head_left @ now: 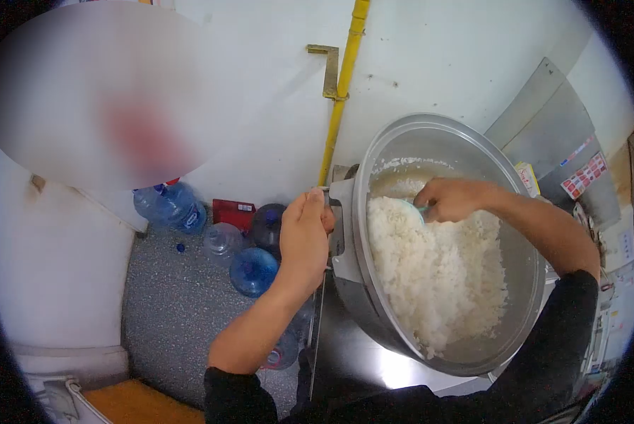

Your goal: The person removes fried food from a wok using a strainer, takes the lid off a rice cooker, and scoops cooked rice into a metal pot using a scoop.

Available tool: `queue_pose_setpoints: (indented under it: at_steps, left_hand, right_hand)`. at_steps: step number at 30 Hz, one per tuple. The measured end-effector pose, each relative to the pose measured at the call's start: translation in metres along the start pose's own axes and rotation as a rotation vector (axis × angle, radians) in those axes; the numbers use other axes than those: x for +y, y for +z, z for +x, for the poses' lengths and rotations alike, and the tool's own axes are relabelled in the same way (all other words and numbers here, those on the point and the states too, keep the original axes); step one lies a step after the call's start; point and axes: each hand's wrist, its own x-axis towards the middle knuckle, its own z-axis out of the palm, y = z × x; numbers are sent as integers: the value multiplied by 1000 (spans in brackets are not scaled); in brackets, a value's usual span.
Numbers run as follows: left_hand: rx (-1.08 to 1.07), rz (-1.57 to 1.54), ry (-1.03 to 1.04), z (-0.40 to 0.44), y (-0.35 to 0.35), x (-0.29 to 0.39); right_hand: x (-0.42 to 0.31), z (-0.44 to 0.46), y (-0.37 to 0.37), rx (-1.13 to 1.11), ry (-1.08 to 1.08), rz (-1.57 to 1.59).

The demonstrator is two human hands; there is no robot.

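A large grey metal pot (373, 272) holds a mass of cooked white rice (437, 275). It is tilted, its mouth turned toward me. My left hand (305, 237) is closed around the pot's side handle (336, 212). Inside the pot, my right hand (449, 200) grips a small pale scoop or bowl with a light-blue rim (414, 210). Rice surrounds that utensil and hides most of it, so its exact kind is unclear. Loose grains stick to the pot's inner wall above the rice.
Several large plastic water bottles (253, 272) stand on the speckled floor (168, 297) at left, near a red box (233, 214). A yellow pipe (341, 92) runs down the white wall. Under the pot is a shiny metal surface (352, 346). A grey panel (543, 120) leans at right.
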Motion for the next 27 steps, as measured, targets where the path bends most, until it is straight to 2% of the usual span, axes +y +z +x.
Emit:
queue_pose_setpoints:
  at_steps: [2,6,8,10,12,13,16,17,19,22,24,26,27]
  left_hand:
    - [11,24,0,-1,-1,-1]
    - [-1,23,-9,-1,1,4]
    - [6,30,-22,-1,1,0]
    - [-39,-33,-15,4,-4,-5]
    - [-45,64,-7,-1,1,1]
    - [-22,92,-1,-3,1,1]
    - [31,174,2,5,-5,-5]
    - [68,189,18,0,-1,-3]
    - [118,243,54,-3,4,-4]
    - [82,254,73,19,-18,-14]
    - [185,266,20,25,-17,-12]
    - [155,275,-14,18,-9,-8]
    - [150,273,-33,16,-9,-4]
  right_hand:
    - [2,-4,-6,-128,76,146]
    - [27,-31,5,-102,115,377]
    - [41,-58,11,94,247,664]
    - [54,-88,16,148,283,787]
    - [69,-124,26,347,424,1035]
    - [77,-144,30,374,431,1069]
    - [107,-218,47,428,264,994]
    - [119,-247,57,419,242,978]
    - [135,-310,87,553,266,948]
    - [130,-395,144,756,466,1025]
    - [123,-433,185,881,716,673]
    - [141,-450,231,904,800,456]
    - [141,-446,254,940,949,412]
